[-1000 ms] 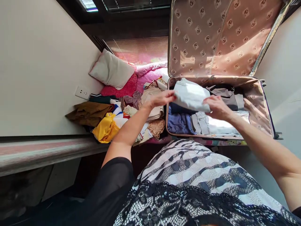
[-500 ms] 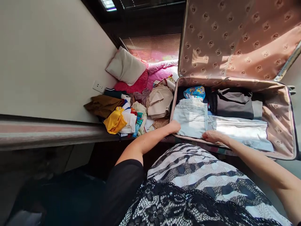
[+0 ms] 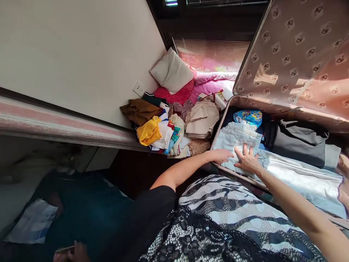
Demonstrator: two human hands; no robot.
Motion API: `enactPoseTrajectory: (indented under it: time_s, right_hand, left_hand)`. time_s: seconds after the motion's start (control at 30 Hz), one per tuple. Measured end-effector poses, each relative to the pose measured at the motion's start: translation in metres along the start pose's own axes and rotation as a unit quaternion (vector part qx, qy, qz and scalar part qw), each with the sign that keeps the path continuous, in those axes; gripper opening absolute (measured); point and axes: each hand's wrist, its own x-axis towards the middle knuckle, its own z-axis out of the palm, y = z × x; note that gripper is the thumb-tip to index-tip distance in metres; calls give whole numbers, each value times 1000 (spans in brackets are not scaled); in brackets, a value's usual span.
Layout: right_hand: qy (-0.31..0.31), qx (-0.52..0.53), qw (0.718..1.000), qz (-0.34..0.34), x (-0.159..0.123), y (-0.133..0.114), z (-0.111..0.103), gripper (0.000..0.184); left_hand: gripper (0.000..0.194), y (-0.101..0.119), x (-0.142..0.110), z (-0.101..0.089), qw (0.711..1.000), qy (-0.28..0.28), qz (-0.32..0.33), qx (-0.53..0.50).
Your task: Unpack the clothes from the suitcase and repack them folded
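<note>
An open suitcase (image 3: 286, 109) with a patterned pink lining lies on the bed at the right, its lid standing up. A folded pale blue garment (image 3: 234, 140) rests in its near left corner. My left hand (image 3: 221, 155) lies flat on the garment's near edge, fingers stretched out. My right hand (image 3: 247, 161) presses flat on the same garment just to the right, fingers spread. Beside it in the suitcase are a grey folded piece (image 3: 300, 142), a long pale blue piece (image 3: 302, 178) and a bright blue printed item (image 3: 248, 117).
A heap of loose clothes (image 3: 169, 127) in brown, yellow, white and beige lies on the bed left of the suitcase. A white pillow (image 3: 171, 72) leans at the back by the wall. Another person's hand (image 3: 71, 253) shows at the bottom left on the dark floor.
The pale blue garment went from held above the suitcase down into its near left corner. Both hands now lie flat on it, moved in from its edges. The view has swung left.
</note>
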Motion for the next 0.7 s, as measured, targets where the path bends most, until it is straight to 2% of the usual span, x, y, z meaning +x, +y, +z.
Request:
enactPoseTrajectory:
  time_s: [0.03,0.07,0.1,0.13,0.17,0.2,0.27,0.37,0.47,0.53,0.63,0.7]
  right_hand:
    - [-14,7,1000,1,0,4,-3,92]
    - [-26,18,999,9,-1,7,-6,86]
    - [-35,33,999,26,-2,10,-9,81]
    - [-40,50,997,49,-3,11,-12,76]
    - [-43,67,994,75,-4,12,-14,74]
    - [-43,83,991,98,-5,11,-15,72]
    - [-35,114,986,116,-7,8,-16,71]
    - [2,156,985,79,-5,3,-16,66]
    - [47,187,981,35,-4,-2,-23,60]
    - [70,217,974,16,-3,-6,-31,57]
    - [96,277,956,-5,-2,-15,-50,55]
    - [105,301,948,-16,4,-21,-66,56]
  left_hand:
    - [37,-9,-7,-11,997,55,29,-42]
    - [36,-21,-13,-22,987,135,36,-83]
    - [36,-35,-18,-33,969,219,12,-113]
    - [36,-49,-22,-44,947,292,-35,-131]
    - [35,-63,-24,-52,925,341,-91,-137]
    - [37,-77,-23,-57,910,364,-144,-137]
    - [53,-97,-14,-61,904,348,-208,-138]
    - [65,-111,10,-56,905,314,-220,-186]
    - [49,-113,29,-51,889,315,-228,-241]
    - [37,-116,34,-52,874,326,-237,-271]
    - [32,-123,25,-62,840,359,-240,-330]
    - [33,-131,10,-73,823,372,-211,-374]
